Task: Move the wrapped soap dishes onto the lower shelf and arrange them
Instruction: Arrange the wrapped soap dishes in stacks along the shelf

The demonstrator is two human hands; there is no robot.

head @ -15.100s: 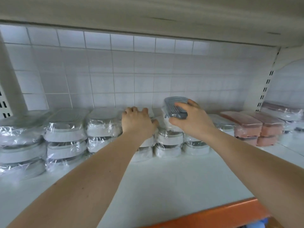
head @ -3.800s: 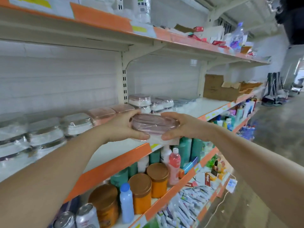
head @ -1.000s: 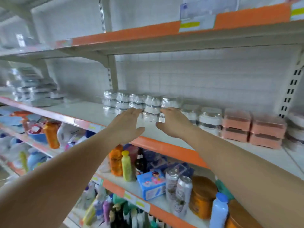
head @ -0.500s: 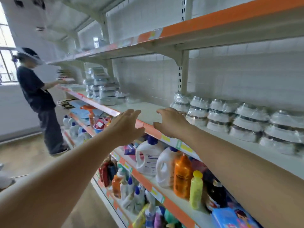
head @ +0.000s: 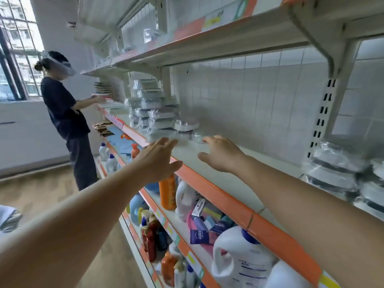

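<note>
Both hands empty, fingers spread: left hand (head: 158, 157), right hand (head: 221, 154). Wrapped soap dishes (head: 185, 126) stacked on shelf (head: 218, 183) just beyond fingertips, not touching.

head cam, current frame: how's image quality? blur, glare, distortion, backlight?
Head view: motion blur smears the wrapped soap dishes at right and softens the stack of wrapped dishes ahead; both open hands, left hand and right hand, are fairly sharp. Wide-angle distortion bows the shelf edge and uprights. The window at left is blown out; plastic wrap shows mild glare.
</note>
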